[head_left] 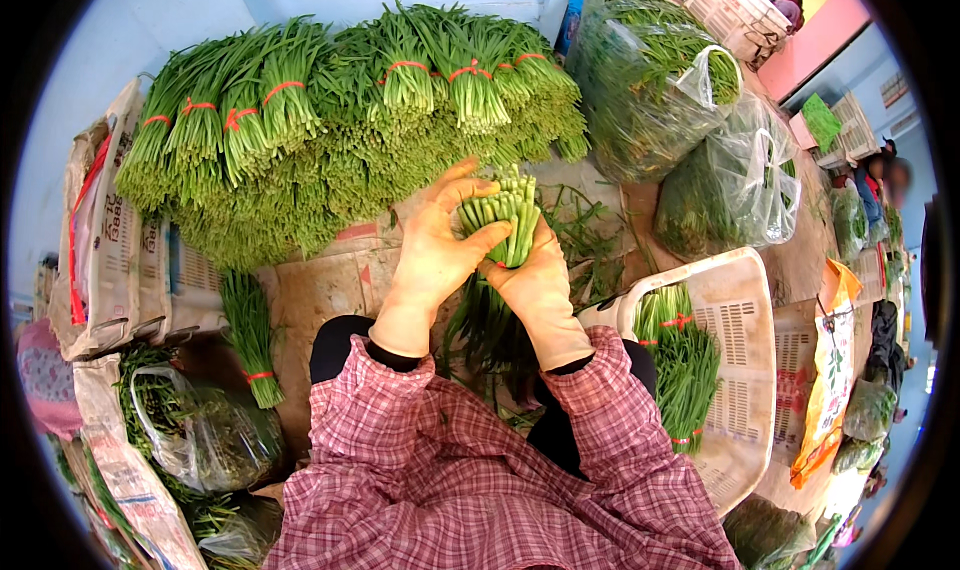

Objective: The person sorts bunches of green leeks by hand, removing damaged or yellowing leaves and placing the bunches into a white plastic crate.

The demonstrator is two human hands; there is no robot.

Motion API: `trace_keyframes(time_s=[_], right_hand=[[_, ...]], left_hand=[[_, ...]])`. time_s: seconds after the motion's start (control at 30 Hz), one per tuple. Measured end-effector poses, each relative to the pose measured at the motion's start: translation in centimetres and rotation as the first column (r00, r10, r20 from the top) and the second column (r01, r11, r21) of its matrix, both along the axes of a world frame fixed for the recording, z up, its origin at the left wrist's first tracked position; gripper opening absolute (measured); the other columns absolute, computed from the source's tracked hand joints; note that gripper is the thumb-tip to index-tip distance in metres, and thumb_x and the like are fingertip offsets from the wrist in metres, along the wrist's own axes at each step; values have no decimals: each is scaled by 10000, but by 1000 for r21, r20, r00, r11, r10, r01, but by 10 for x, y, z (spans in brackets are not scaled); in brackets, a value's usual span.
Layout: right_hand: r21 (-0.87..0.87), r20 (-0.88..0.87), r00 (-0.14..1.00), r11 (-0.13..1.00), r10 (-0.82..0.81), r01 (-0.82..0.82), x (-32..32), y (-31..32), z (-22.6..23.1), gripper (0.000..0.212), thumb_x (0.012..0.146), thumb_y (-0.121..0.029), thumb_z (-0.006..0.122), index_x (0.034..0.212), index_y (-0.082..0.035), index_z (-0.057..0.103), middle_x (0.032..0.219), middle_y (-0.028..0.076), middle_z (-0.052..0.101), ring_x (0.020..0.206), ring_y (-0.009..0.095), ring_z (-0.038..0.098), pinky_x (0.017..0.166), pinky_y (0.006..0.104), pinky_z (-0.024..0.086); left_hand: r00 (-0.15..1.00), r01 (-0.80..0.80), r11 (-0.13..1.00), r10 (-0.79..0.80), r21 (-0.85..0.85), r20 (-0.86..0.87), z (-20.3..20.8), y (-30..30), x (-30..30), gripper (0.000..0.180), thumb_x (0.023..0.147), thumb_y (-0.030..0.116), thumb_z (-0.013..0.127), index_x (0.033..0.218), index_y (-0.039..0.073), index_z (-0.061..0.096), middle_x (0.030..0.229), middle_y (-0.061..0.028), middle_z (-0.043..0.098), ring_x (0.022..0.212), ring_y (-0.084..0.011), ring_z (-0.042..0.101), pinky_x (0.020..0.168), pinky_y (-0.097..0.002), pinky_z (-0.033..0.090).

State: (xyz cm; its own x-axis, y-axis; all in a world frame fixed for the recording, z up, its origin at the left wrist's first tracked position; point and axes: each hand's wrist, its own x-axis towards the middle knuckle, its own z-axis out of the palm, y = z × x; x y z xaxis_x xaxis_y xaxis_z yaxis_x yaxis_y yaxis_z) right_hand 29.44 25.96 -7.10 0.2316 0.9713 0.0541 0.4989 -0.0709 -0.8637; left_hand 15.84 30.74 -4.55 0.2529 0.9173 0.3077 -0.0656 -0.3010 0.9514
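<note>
A bunch of green vegetable stems (505, 215) stands between my gloved hands, cut ends up, its dark leaves hanging down below. My right hand (538, 285) is closed round the lower part of the stems from the right. From the left, my left hand (445, 230) is curled about the upper stems, with the thumb pressed on the front and the fingers by the cut ends. Both hands wear pale cream gloves. Just behind them, a large heap of similar green bunches (330, 160) is stacked, many tied with red bands.
On my right, a white plastic crate (745, 370) holds tied bunches (690, 370). Full clear plastic bags (650, 100) stand at the back right. One tied bunch (250, 340) leans at the left, near another stuffed bag (215, 440). Loose leaves (590, 220) litter the floor.
</note>
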Motion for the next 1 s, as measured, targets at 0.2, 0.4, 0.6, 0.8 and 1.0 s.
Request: trace_keyframes(time_s=[0.2,0.4,0.6,0.8,1.0], right_hand=[[-11,53,999,1000,5,-5,-2,-5,5,864,635,-219,857,1372,-14,455,1159,178,640,1076,336,628,917,398,522],[88,118,989,993,-93,82,4,-6,-6,688,650,-216,851,1249,-65,548,1091,119,691,1009,299,678,864,387,535],[-7,44,999,999,-31,32,0,-4,-3,907,621,-242,870,1387,-11,444,1147,201,639,1094,345,620,930,406,518],[22,77,996,999,-46,44,3,-6,1,716,654,-223,848,1277,-64,533,1104,107,695,1009,284,681,868,359,537],[1,91,995,999,-42,42,2,-3,-15,823,635,-234,857,1347,-55,487,1155,145,657,1057,305,652,909,379,528]], left_hand=[[983,-41,999,46,-29,175,-13,1,2,237,860,-46,677,1091,5,676,1283,-143,624,1229,-222,562,1071,-338,403],[913,28,956,95,-293,397,-3,3,4,233,922,-16,611,1151,-37,649,1253,-131,653,1178,-183,591,1049,-319,423],[994,-95,995,93,41,53,-16,-5,11,336,839,-83,621,1165,-1,633,1346,-159,586,1303,-244,509,1112,-360,360],[984,8,988,20,-156,178,-6,0,4,326,840,-43,659,1160,14,645,1360,-143,576,1310,-235,498,1115,-354,357],[980,12,991,15,-135,200,-14,1,5,272,876,-29,642,1138,41,669,1331,-119,596,1276,-228,526,1103,-346,369]])
